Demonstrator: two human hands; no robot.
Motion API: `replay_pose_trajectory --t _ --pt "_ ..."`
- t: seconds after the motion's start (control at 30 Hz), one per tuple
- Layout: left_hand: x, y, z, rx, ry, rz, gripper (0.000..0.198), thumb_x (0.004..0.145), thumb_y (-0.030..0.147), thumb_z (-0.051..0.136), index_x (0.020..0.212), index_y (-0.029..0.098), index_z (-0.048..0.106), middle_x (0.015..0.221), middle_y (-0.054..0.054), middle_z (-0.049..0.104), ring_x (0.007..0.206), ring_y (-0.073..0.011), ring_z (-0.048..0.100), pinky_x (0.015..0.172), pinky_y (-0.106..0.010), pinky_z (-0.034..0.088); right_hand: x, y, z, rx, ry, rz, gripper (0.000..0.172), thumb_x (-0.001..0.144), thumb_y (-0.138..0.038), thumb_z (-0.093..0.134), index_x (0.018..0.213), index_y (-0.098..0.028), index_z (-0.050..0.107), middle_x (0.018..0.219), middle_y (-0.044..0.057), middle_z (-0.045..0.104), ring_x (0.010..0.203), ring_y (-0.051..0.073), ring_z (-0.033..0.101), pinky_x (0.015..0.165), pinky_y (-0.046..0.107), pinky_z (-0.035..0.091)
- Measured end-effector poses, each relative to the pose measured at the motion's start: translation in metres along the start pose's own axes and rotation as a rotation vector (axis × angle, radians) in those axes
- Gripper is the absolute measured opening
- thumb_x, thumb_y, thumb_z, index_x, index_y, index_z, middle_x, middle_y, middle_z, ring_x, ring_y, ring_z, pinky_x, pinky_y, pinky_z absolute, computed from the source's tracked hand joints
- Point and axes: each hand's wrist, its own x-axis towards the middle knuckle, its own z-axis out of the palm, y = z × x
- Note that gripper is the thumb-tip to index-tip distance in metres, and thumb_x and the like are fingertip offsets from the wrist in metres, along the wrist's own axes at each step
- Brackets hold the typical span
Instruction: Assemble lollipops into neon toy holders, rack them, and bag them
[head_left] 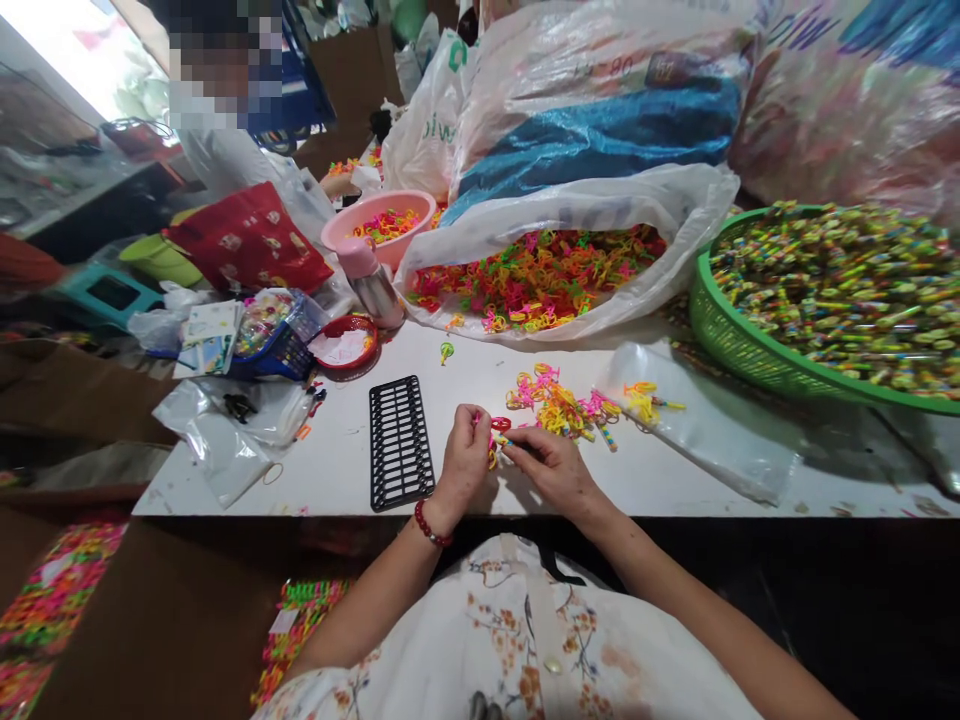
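Observation:
My left hand [465,455] pinches small pink and red plastic pieces [500,425] whose exact kind is too small to make out. My right hand [553,470] comes close to it from the other side, thumb and fingers closed on a short striped stick [504,441]. The two hands meet just above the table's front edge. Right behind them lies a loose pile of pink and yellow plastic pieces [559,405]. To the left of my left hand a black plastic rack [401,440] with rows of slots lies flat.
Behind the pile, a large open white sack [675,215] spills colourful plastic pieces. A green basket [750,350] of striped sticks stands right, beside a clear plastic bag [720,440]. A flask [375,290], red basket [346,345] and pink basin [412,205] stand left. Another person sits far left.

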Motion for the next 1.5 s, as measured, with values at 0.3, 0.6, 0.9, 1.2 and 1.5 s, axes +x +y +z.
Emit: replay_pose_trajectory --t 0.3,0.6,0.9,1.2,1.5 --pt "0.004 -0.007 0.009 0.130 0.031 0.081 0.022 0.092 0.042 0.051 0.082 0.022 0.050 0.075 0.001 0.055 0.066 -0.0131 0.050 0.064 -0.024 0.040 -0.006 -0.001 0.001 -0.188 -0.068 -0.125 0.015 0.092 -0.024 0.055 0.095 -0.022 0.070 0.086 0.003 0.073 0.076 0.017 0.067 0.070 0.029 0.053" --pt "0.135 0.010 -0.030 0.957 0.181 0.394 0.020 0.089 0.021 0.054 0.108 0.016 0.056 0.103 -0.013 0.054 0.103 -0.0262 0.050 0.096 -0.042 0.037 0.002 0.006 -0.032 -0.811 0.209 -0.391 0.021 0.091 -0.021 0.054 0.107 -0.018 0.069 0.118 0.017 0.064 0.110 0.033 0.057 0.094 0.055 0.049" --pt "0.182 0.031 -0.096 1.114 0.180 0.519 0.024 0.083 0.002 0.045 0.100 0.008 0.061 0.106 -0.017 0.053 0.101 -0.0247 0.050 0.094 -0.040 0.041 -0.014 0.006 -0.038 -0.827 0.143 -0.522 0.023 0.092 -0.010 0.050 0.110 -0.016 0.064 0.116 0.016 0.062 0.105 0.027 0.062 0.089 0.044 0.057" --pt "0.187 0.061 -0.099 1.412 0.175 0.664 0.031 0.090 0.018 0.046 0.116 0.010 0.061 0.117 -0.018 0.058 0.113 -0.0298 0.050 0.098 -0.043 0.042 -0.007 0.007 -0.044 -0.801 0.143 -0.433 0.018 0.093 -0.012 0.049 0.103 -0.017 0.064 0.113 0.016 0.062 0.103 0.027 0.063 0.087 0.046 0.057" --pt "0.224 0.000 0.035 1.300 -0.053 0.709 0.044 0.092 0.035 0.043 0.126 0.010 0.057 0.123 -0.020 0.053 0.118 -0.0312 0.048 0.101 -0.045 0.040 0.012 -0.024 -0.176 -1.069 0.398 -0.287 0.022 0.094 -0.018 0.049 0.109 -0.015 0.065 0.120 0.017 0.061 0.112 0.026 0.057 0.097 0.041 0.051"
